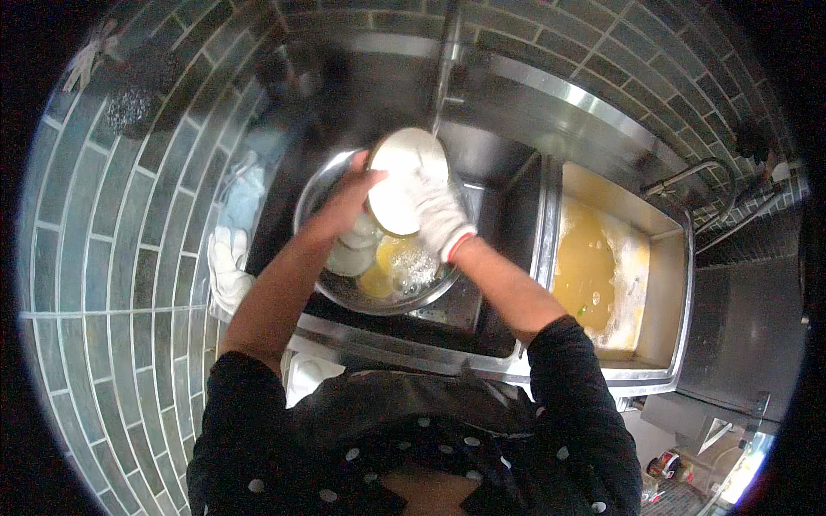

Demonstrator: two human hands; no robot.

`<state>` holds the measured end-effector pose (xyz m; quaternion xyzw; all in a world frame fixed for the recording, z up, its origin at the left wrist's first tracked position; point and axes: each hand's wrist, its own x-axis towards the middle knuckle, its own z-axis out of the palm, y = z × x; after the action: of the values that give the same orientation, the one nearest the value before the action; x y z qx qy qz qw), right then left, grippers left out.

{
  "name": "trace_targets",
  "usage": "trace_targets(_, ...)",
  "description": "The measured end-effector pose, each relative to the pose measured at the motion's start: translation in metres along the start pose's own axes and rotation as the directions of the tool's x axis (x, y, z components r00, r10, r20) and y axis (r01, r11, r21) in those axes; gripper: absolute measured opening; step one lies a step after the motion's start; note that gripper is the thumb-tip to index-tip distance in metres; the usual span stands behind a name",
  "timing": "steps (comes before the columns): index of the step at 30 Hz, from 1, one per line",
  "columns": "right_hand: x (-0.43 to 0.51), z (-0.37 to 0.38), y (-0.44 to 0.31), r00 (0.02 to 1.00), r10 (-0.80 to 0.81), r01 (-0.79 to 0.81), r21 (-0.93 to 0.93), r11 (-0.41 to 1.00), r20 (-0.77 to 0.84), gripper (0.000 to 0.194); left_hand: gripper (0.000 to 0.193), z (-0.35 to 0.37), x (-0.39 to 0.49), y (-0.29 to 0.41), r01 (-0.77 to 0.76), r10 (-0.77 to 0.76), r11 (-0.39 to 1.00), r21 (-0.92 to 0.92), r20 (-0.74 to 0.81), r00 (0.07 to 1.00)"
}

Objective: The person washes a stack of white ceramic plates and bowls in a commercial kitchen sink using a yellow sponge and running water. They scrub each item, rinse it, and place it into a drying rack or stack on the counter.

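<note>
My bare left hand point(348, 203) grips the left edge of a white dish point(401, 161) with a dark rim, held tilted above a large steel bowl point(303, 209). My right hand point(442, 216) wears a white knit glove with a red cuff. It lies against the dish's pale face, blurred, so its fingers are hard to make out. Below the dish, the steel bowl holds several pale dishes point(352, 259), yellowish liquid point(376, 282) and white foam point(413, 263). The bowl stands in a dark sink basin point(500, 297).
On the left ledge lie a white glove point(229, 274) and a light-blue, crumpled item point(245, 193). A second basin point(664, 290) at right holds cloudy yellow-brown liquid point(586, 271), with a curved metal faucet point(690, 169) beyond it. A thin vertical pipe or stream point(445, 80) comes down behind the dish.
</note>
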<state>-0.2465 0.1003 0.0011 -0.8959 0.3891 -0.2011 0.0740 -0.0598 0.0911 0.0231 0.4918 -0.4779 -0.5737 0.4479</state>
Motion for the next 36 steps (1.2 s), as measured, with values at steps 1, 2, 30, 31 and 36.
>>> trace_targets(1,0.0,0.004,0.013,0.987,0.15,-0.149,0.015,0.989,-0.067,0.059,0.05,-0.001,-0.001,0.004,0.062,-0.061,0.998,-0.022,0.046,0.997)
trace_targets(2,0.0,0.011,0.011,0.997,0.06,-0.071,-0.385,0.92,-0.041,0.061,0.048,0.001,-0.001,0.004,0.072,-0.069,0.995,-0.062,0.047,0.997)
trace_targets(30,-0.03,-0.054,-0.008,0.993,0.022,-0.049,0.233,0.971,0.114,0.05,0.047,0.069,0.003,0.005,0.181,-0.215,0.812,-0.555,0.003,0.977)
trace_targets(31,-0.036,-0.048,-0.002,0.989,0.076,-0.076,-0.005,0.997,0.127,0.05,0.048,0.067,0.002,0.008,0.196,-0.179,0.849,-0.491,0.083,0.98)
trace_targets(36,-0.019,-0.035,0.002,0.836,0.499,-0.532,0.111,0.84,0.229,0.039,0.065,0.08,0.007,0.007,0.122,-0.114,0.932,-0.34,0.043,0.993)
